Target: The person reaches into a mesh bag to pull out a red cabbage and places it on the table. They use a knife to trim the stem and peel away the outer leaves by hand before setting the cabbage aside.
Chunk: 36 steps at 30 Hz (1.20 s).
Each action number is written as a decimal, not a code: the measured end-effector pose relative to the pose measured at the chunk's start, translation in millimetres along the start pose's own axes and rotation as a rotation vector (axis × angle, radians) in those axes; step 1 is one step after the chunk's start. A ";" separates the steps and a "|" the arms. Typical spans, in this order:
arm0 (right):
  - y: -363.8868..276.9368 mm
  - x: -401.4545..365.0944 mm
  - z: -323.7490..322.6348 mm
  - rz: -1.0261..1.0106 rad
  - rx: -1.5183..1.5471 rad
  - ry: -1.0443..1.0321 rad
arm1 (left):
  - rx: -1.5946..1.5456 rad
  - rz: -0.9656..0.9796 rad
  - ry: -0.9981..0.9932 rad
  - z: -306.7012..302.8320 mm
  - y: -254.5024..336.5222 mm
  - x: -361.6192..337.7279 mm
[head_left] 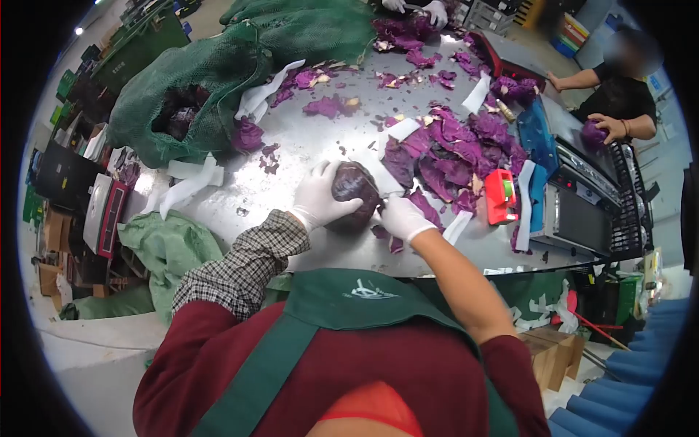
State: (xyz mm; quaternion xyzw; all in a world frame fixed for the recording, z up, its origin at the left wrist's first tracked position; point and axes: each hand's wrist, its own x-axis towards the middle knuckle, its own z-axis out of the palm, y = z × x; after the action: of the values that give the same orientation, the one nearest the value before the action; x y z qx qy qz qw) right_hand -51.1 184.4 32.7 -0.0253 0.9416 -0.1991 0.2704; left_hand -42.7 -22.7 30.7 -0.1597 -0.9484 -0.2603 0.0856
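A dark purple cabbage (354, 191) rests on the metal table (255, 191) in front of me. My left hand (322, 198), in a white glove, grips it from the left side, fingers on top and thumb across the front. At its right side is my right hand (405, 218), also gloved, with the fingers closed around something small and dark that I cannot make out. A white strip (380, 175) lies just behind the cabbage. Torn purple leaves (445, 149) are heaped to the right of it.
Green mesh sacks (211, 65) lie at the back left. A red tape dispenser (501, 197) stands right of the leaves, beside a machine (577, 218). A person (619, 95) at the right holds another cabbage (595, 132). Another person's gloved hands (435, 13) show at the far edge.
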 end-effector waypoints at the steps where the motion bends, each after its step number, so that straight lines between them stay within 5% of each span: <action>1: 4.4 17.2 6.6 -0.046 -0.010 0.020 | -0.001 -0.010 0.024 0.0 2.9 1.7; 5: 16.5 64.5 54.4 -0.236 -0.129 -0.014 | -0.135 0.131 0.181 4.5 -11.2 -25.8; 8: 9.3 3.7 28.4 -0.143 0.112 0.126 | -0.626 -0.030 0.190 16.5 -46.9 -62.0; 12: 8.3 22.4 5.2 -0.199 0.239 0.496 | -0.149 0.016 0.074 -19.1 -26.2 -84.7; 18: 7.2 59.9 -0.3 0.017 0.010 0.342 | -0.194 -0.112 -0.039 -20.9 -19.3 -65.1; 19: 15.5 60.5 -0.9 -0.023 0.052 0.296 | -0.259 -0.094 -0.026 -18.7 -26.2 -67.4; 20: 23.9 57.5 -1.7 -0.263 0.118 0.460 | -0.313 -0.112 -0.028 -17.4 -28.8 -68.2; 22: 30.9 69.3 -12.9 -0.052 0.109 0.418 | -0.349 -0.178 -0.052 -20.3 -25.1 -67.2; 28: 28.7 90.1 -17.8 -0.147 0.108 0.390 | -0.320 -0.157 0.024 -21.2 -15.5 -64.6; 32: 16.9 85.5 -3.1 -0.008 -0.019 0.310 | -0.315 -0.157 0.036 -20.8 -15.9 -68.4; 36: -1.4 79.8 -13.7 -0.184 -0.044 0.369 | -0.299 -0.178 0.065 -16.6 -15.9 -70.4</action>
State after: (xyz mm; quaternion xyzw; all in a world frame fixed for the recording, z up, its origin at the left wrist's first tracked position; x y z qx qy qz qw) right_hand -126.3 175.7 4.0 -0.0802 0.9730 -0.2036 0.0732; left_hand 18.8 -62.4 20.0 -0.0775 -0.9062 -0.4101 0.0681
